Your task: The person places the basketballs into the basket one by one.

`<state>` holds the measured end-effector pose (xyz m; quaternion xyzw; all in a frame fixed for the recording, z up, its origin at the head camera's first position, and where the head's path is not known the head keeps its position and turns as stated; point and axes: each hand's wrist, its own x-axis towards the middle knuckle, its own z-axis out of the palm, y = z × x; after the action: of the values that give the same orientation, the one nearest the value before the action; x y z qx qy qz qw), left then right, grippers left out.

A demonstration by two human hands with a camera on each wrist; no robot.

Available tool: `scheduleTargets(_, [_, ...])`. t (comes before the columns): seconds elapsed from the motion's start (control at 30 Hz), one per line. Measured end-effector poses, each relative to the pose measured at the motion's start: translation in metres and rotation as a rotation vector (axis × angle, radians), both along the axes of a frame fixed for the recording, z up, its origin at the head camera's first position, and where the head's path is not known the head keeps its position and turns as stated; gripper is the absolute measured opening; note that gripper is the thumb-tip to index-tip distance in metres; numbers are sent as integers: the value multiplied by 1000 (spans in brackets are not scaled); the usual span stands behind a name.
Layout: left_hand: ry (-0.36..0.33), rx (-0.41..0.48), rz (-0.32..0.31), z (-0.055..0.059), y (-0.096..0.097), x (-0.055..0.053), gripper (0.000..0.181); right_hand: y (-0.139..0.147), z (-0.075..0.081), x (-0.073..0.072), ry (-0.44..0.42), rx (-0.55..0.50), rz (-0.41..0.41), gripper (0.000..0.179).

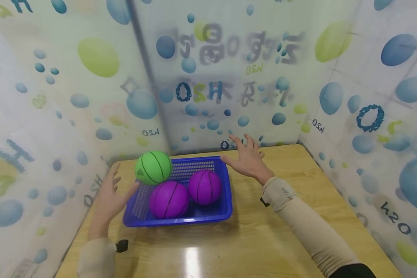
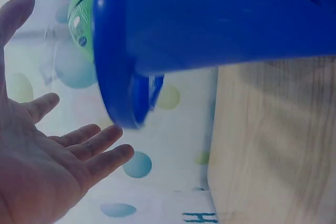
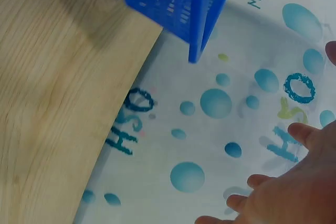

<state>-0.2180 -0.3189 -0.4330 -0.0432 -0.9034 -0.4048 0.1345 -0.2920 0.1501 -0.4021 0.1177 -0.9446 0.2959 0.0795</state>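
A blue plastic basket (image 1: 208,221) with perforated sides stands on the wooden table. Inside it lie two purple balls with black seam lines, the larger purple ball (image 1: 168,200) in front and another purple ball (image 1: 205,187) to its right. A green ball (image 1: 154,167) sits higher, at the basket's back left corner. My left hand (image 1: 110,199) is spread beside the basket's left end, holding nothing; the left wrist view shows its fingers near the blue rim (image 2: 113,77). Beyond the back right corner my right hand (image 1: 246,158) is raised with fingers apart, also holding nothing.
The wooden table (image 1: 264,239) is bounded at the back and sides by sheets (image 1: 208,127) printed with bubbles and lettering. Bare tabletop extends in front of the basket and to its right, under my right forearm (image 1: 305,227).
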Motion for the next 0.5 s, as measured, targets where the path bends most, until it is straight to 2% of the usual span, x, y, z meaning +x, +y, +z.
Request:
scheduleTargets(0.2, [91,-158,11,9,9,-6,104,13,0,3,25,87,-13,89])
scheduleTargets(0.5, [124,-388,8,26,27,-7,101,44,4,14,-7,224,-46,89])
